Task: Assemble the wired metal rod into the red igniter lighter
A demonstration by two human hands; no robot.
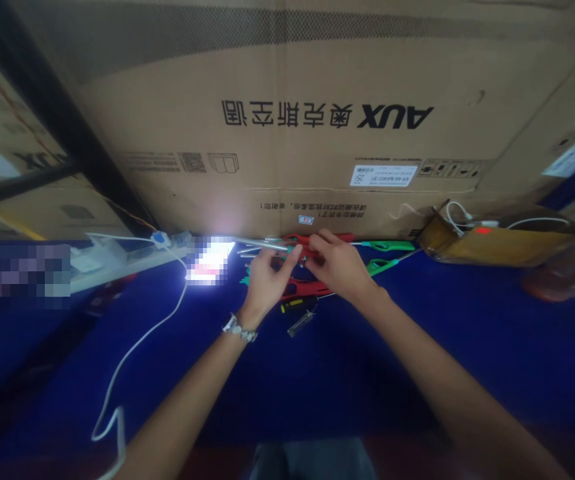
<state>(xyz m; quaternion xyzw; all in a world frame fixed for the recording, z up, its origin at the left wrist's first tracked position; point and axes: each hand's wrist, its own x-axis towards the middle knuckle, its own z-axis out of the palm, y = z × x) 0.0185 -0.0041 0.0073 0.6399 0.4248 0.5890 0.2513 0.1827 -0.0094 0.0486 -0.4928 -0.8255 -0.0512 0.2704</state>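
Note:
Both hands meet on a red utility lighter [309,255] with a long metal tube. My left hand [267,277] is closed on it at the tube end, thumb and fingers pinching. From the other side, my right hand [338,265] closes on its handle, and the fingers hide much of it. Under and around the hands lie more lighters, including a green lighter [392,246] and a red lighter [307,289]. Nearer to me are a small yellow-handled screwdriver [292,305] and a clear piece with a metal end [300,325], perhaps a lighter's fuel tank.
A large cardboard box [287,147] stands behind the blue table [337,387]. To the left are a lit phone [211,261], a white power strip [132,263] and a trailing white cable [142,340]. A brown open carton [497,245] with cables sits at right.

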